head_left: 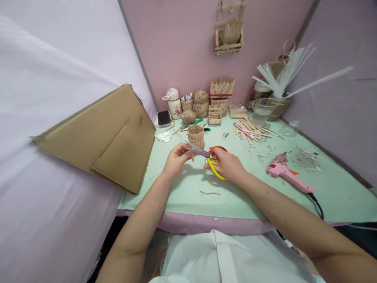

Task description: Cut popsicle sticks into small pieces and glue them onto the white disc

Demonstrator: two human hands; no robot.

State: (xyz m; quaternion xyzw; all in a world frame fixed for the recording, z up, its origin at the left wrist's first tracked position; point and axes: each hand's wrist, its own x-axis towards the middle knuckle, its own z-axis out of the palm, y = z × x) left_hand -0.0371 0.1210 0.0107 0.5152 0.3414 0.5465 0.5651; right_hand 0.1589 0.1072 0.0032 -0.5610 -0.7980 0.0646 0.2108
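Note:
My right hand (226, 163) is closed on the handles of a pair of scissors (200, 150), one loop red and the other yellow. The blades are parted and point left, towards my left hand (177, 159). Between its thumb and fingers, the left hand pinches a small piece of wooden stick (193, 157), which lies at the blades. Just behind the scissors stands a small round cup made of wooden sticks (196, 134), its lower part covered by the blades and hands. A short piece of twine (210, 193) lies on the table in front of my hands.
A pink glue gun (290, 177) with a black cord lies at the right. Loose wooden sticks (253, 129) and a pink pen spread behind it. A cardboard sheet (118, 137) leans at the left. Twine balls, a white bottle (174, 105) and stick-made boxes line the back.

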